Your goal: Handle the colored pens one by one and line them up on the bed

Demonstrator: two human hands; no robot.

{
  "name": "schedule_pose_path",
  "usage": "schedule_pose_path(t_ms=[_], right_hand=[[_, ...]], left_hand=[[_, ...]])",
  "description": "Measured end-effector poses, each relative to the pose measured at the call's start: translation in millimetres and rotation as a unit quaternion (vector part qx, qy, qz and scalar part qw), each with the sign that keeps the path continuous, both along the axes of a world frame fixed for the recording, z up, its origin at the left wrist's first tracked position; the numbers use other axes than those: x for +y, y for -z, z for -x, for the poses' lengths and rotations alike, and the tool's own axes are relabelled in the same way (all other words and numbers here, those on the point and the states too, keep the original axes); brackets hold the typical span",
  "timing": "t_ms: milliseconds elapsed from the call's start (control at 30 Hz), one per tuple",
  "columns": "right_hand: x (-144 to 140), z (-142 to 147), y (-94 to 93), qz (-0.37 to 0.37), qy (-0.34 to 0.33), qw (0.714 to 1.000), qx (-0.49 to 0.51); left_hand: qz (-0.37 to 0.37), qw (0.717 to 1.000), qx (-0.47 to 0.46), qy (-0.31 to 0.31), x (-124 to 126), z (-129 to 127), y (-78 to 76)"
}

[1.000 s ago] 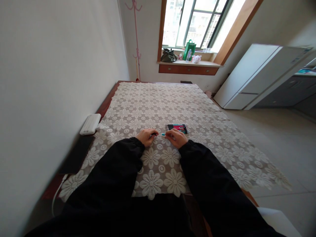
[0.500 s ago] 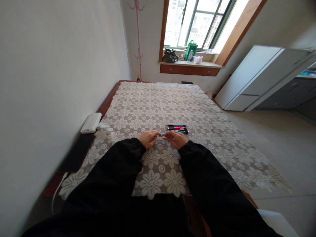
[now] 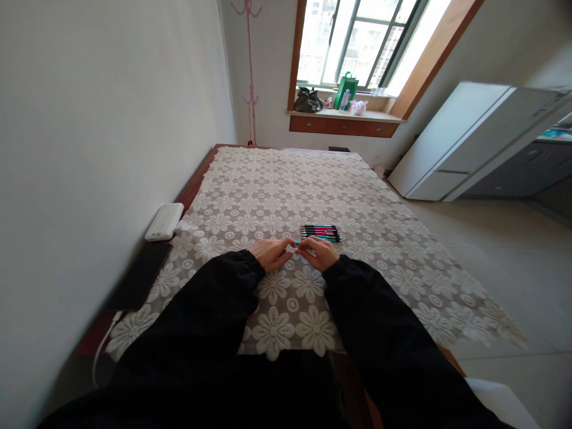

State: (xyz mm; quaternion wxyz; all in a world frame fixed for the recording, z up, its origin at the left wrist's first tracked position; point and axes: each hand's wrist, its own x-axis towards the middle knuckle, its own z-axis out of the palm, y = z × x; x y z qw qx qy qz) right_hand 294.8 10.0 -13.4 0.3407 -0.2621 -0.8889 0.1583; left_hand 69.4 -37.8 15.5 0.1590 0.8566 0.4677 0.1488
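At frame centre, the left hand [image 3: 271,253] and right hand [image 3: 320,252] meet, fingers pinching a teal pen [image 3: 297,243] above the worktop [image 3: 286,196].

Pens [image 3: 320,232] on tablecloth [image 3: 384,250] just behind both hands; power bank [image 3: 164,221] far left.

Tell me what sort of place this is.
Most likely a room in a home, perhaps a dining or kitchen area. A lace floral tablecloth covers a wooden table, a white fridge stands at the right, and a windowsill holds bags and a bottle.
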Motion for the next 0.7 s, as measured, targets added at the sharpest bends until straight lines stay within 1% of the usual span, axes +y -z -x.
schedule_pose_path(t_ms=[267, 433, 567, 700], right_hand=[[-0.3, -0.8, -5.0, -0.050, -0.012, 0.998, -0.039], [-4.9, 1.5, -8.5, -0.111, -0.002, 0.990, -0.082], [-8.8, 4.2, -10.8, -0.117, -0.002, 0.989, -0.087], [-8.3, 4.9, -11.1, -0.120, -0.009, 0.989, -0.087]], left_hand=[[-0.008, 1.000, -0.001, -0.002, 0.7, -1.9, 2.5], [-0.005, 1.000, 0.010, -0.007, 0.0, -3.6, 2.4], [-0.003, 1.000, 0.001, -0.022, -0.7, -4.3, 2.8], [-0.001, 1.000, -0.008, -0.020, -0.1, -3.8, 5.9]])
